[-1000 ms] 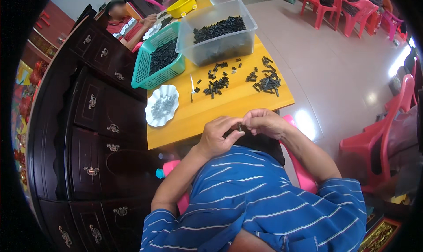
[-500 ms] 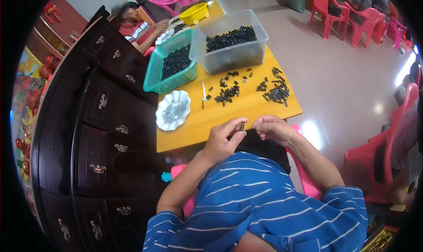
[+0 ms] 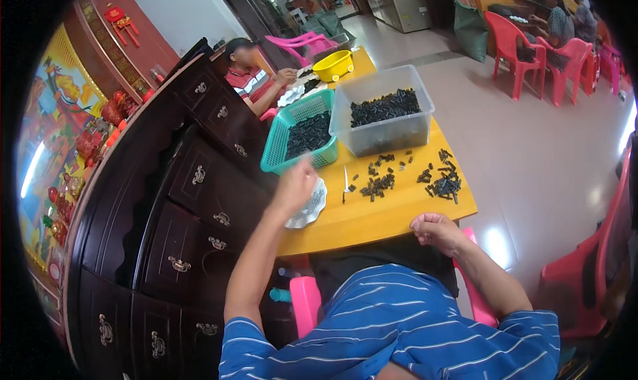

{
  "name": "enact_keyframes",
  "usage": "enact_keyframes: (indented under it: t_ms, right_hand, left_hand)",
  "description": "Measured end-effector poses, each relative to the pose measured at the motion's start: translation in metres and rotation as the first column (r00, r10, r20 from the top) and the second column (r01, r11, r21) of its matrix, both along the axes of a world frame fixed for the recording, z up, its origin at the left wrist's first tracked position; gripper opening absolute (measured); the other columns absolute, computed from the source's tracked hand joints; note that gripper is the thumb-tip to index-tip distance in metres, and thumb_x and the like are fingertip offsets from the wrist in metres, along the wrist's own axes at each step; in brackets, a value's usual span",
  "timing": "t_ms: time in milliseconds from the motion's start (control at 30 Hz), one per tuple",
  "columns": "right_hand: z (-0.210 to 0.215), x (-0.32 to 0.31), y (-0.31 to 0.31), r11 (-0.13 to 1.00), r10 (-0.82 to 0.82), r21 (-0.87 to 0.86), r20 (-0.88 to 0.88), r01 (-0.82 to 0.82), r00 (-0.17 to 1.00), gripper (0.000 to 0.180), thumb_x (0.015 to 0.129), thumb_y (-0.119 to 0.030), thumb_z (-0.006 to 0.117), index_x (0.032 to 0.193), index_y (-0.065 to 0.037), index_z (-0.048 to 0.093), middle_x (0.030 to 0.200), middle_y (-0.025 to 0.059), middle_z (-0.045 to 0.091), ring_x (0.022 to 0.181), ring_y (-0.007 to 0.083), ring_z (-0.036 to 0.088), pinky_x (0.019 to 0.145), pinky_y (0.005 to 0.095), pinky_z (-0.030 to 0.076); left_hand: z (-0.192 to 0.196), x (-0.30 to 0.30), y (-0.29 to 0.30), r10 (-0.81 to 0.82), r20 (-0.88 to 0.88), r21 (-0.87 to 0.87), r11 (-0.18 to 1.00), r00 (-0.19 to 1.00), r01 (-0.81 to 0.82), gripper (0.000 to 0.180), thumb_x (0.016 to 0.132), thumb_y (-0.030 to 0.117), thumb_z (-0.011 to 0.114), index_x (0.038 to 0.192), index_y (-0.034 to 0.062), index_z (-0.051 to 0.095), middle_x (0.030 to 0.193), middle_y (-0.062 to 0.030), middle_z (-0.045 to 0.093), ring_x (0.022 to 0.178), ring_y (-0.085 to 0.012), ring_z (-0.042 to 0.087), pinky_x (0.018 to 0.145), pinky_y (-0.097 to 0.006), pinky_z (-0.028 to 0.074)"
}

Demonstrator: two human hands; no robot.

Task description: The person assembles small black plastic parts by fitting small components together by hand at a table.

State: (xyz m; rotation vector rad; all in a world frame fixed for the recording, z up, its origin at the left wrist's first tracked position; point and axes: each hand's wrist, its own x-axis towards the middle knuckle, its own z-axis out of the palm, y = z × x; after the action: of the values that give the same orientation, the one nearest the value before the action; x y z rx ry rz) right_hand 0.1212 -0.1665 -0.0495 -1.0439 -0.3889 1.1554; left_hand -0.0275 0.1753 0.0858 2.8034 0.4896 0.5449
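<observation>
Smeared by motion, my left hand (image 3: 296, 186) is over the near end of the green mesh basket (image 3: 271, 146) and beside the white scalloped dish (image 3: 318, 207). Whether its fingers hold anything cannot be made out. Small black pieces (image 3: 309, 135) fill the basket. The dish, partly behind my hand, has small clear bits in it. My right hand (image 3: 435, 231) hovers at the table's near edge with its fingers curled and pinched; anything inside is hidden. Ahead of it lie a pile of black pieces (image 3: 446, 184) and, further left, a second pile (image 3: 377, 185).
A clear plastic bin (image 3: 382, 142) of black pieces stands on the yellow table (image 3: 332, 239). A thin white tool (image 3: 345, 179) lies near the dish. Dark drawers (image 3: 193, 187) border the left. Beyond are a yellow basin (image 3: 333, 65), a seated person (image 3: 249, 78) and red chairs (image 3: 510, 44).
My left hand has moved left and forward from the table edge, where it pinched a small black piece, to the green basket. My right hand stays curled near the edge. The view has shifted.
</observation>
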Motion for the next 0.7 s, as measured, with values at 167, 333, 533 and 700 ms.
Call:
enact_keyframes:
  t_ms: [167,333,533,700]
  right_hand:
    - [-0.006,0.003,0.002,1.0,-0.005,-0.005,0.001,0.005,1.0,0.007,0.09,-0.013,0.068,0.095,-0.009,0.067,0.08,-0.0021,0.063,0.068,0.0069,0.057,0.067,0.0207,0.05]
    - [-0.004,0.003,0.007,1.0,0.011,0.005,0.038,-0.011,0.999,0.01,0.092,-0.016,0.069,0.097,-0.009,0.066,0.083,-0.0019,0.063,0.07,0.0066,0.058,0.069,0.0203,0.05]
    - [-0.003,0.003,0.005,1.0,0.0,-0.019,0.053,0.001,0.999,0.011,0.093,-0.018,0.068,0.099,-0.01,0.067,0.085,-0.0022,0.064,0.073,0.0062,0.059,0.071,0.0201,0.05]
    - [-0.008,0.002,0.004,1.0,0.012,-0.027,0.091,-0.009,0.996,0.012,0.092,-0.02,0.069,0.099,-0.01,0.067,0.086,-0.0022,0.065,0.073,0.006,0.059,0.071,0.02,0.05]
  left_hand:
    - [0.007,0.027,-0.006,-0.022,0.317,-0.12,0.991,0.948,0.063,0.05,0.088,0.007,0.063,0.136,0.0026,0.052,0.1,-0.0164,0.072,0.079,-0.0236,0.07,0.072,-0.035,0.056]
    - [-0.107,0.027,-0.044,-0.021,0.139,-0.352,0.933,0.99,0.069,0.025,0.084,0.013,0.067,0.106,0.0029,0.071,0.092,-0.0138,0.072,0.076,-0.0255,0.07,0.071,-0.036,0.055]
    - [-0.136,0.044,-0.08,-0.029,0.247,-0.202,0.976,0.969,0.081,0.024,0.084,0.017,0.071,0.103,0.0032,0.07,0.091,-0.0145,0.069,0.085,-0.0322,0.068,0.075,-0.04,0.054]
    - [-0.136,0.052,-0.092,-0.014,0.214,-0.185,0.981,0.977,0.055,0.021,0.084,0.017,0.071,0.102,0.0062,0.07,0.094,-0.0125,0.069,0.086,-0.0313,0.068,0.076,-0.041,0.054]
